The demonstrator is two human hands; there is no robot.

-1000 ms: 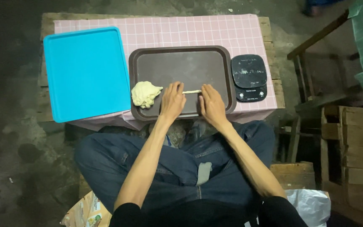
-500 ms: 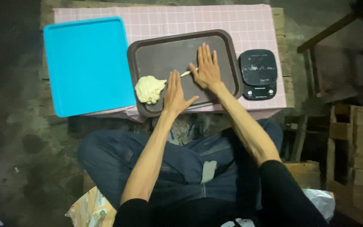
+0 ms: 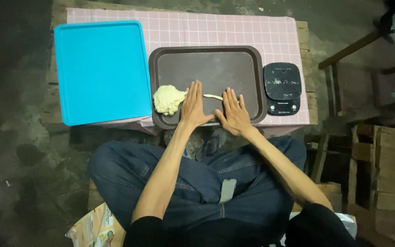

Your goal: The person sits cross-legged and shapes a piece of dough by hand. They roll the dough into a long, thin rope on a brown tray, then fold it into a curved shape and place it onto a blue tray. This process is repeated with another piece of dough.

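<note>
Brown plastic tray (image 3: 206,59) sits before you on a pink checked cloth (image 3: 184,32), and both your hands lie flat on it, fingers spread, gripping nothing. Your left hand (image 3: 193,105) and right hand (image 3: 235,112) press side by side on a thin rope of dough (image 3: 213,97) that shows in the gap between them. At nine o'clock from your left hand, touching it, rests a pale dough lump (image 3: 168,99). A blue tray (image 3: 99,71) lies farther at nine, a black scale (image 3: 283,88) at three.
</note>
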